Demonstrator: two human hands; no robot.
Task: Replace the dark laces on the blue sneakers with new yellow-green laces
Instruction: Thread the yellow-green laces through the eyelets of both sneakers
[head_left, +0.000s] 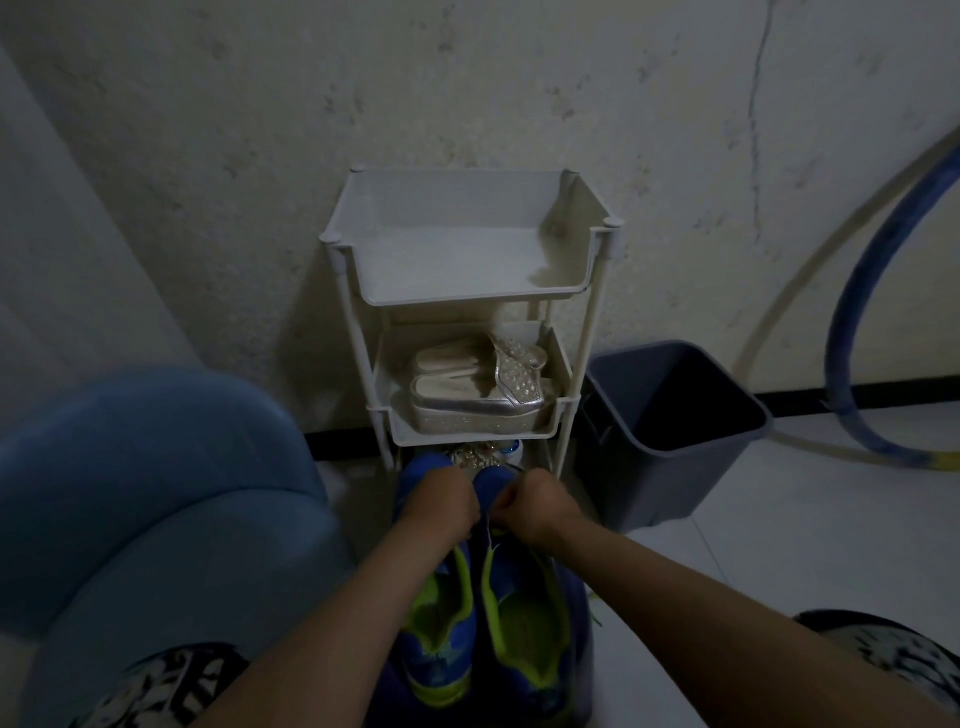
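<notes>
Pair of blue sneakers (524, 618), yellow-green lined, on the floor (779, 545) before a white plastic rack (467, 297): our right hand (535, 506) pinches a thin pale lace strand (490, 540), our left hand (439, 506) curled, grip unreadable; we judge toe-end lacing underway, next threading an eyelet.

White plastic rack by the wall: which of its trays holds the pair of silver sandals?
The middle white plastic tray holds the silver glittery sandals. It sits directly below the top tray, which shows no shoes.

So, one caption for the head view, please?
Left hand and right hand, fingers curled, work on two blue sneakers before a white shelf rack.
</notes>
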